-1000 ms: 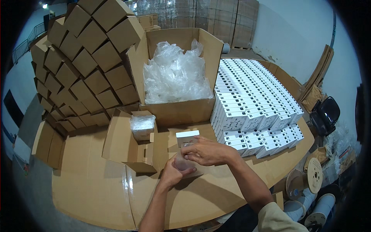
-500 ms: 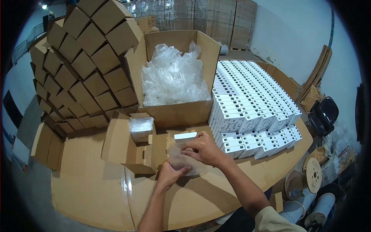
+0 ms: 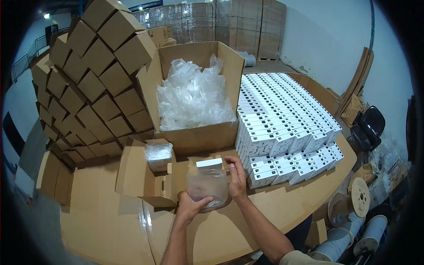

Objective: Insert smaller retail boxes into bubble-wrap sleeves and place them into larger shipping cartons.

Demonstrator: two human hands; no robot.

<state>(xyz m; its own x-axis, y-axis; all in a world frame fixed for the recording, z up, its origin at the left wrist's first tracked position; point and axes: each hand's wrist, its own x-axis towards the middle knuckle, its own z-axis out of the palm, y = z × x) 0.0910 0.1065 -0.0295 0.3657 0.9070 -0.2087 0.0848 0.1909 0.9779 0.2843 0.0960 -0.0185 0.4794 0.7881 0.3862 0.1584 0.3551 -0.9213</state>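
Note:
My left hand grips the lower left corner of a clear plastic bag, thumb lying across its front. The bag is spread out, flat-looking, above the cardboard-covered table. Just beyond its top edge sits a small white box, its lower part covered by the bag. At the bag's right edge is my right hand, fingers apart and slightly bent, with nothing seen in them. To the left stands an open brown carton that holds plastic-wrapped items.
A large carton full of clear bags stands behind. Stacked white boxes rise on the right, brown cartons on the left. Cable spools and a black chair are at the floor's right.
My right hand has come off the bag and moved right, its fingers parting. The bag now lies spread wider in my left hand. The whole view has shifted slightly.

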